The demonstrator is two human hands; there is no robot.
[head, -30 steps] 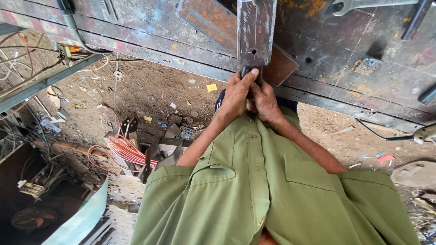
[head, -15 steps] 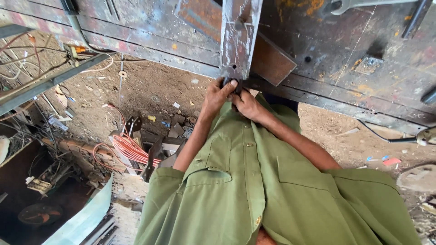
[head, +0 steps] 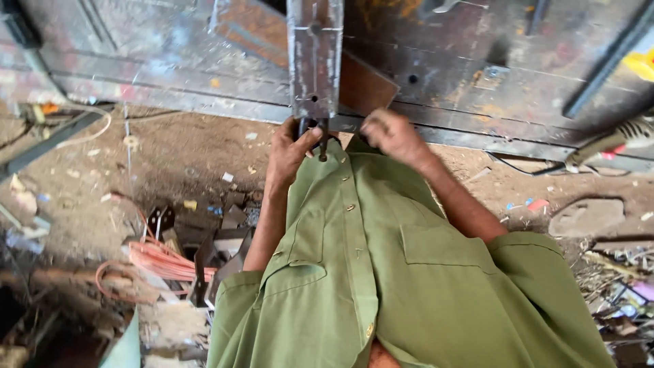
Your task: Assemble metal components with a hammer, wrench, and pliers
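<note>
A flat grey steel bar (head: 315,54) with drilled holes lies on the rusty metal workbench (head: 477,88), its near end reaching the bench edge. My left hand (head: 287,148) is closed around a small dark tool (head: 315,133) that hangs at that end of the bar. To the right of the bar, my right hand (head: 392,133) is blurred, its fingers curled and apart from the bar, with nothing visible in it. My green shirt (head: 381,272) fills the lower middle of the view.
A rust-brown plate (head: 364,85) lies under the bar. A power tool with a cable (head: 613,143) rests at the bench's right edge. On the dirt floor to the left lie orange cable coils (head: 153,262) and dark metal offcuts (head: 218,238). Scrap lies at the lower right (head: 623,286).
Both hands were together at the bar's near end. My right hand has now come off and moved to the right, while my left hand stays on the dark tool.
</note>
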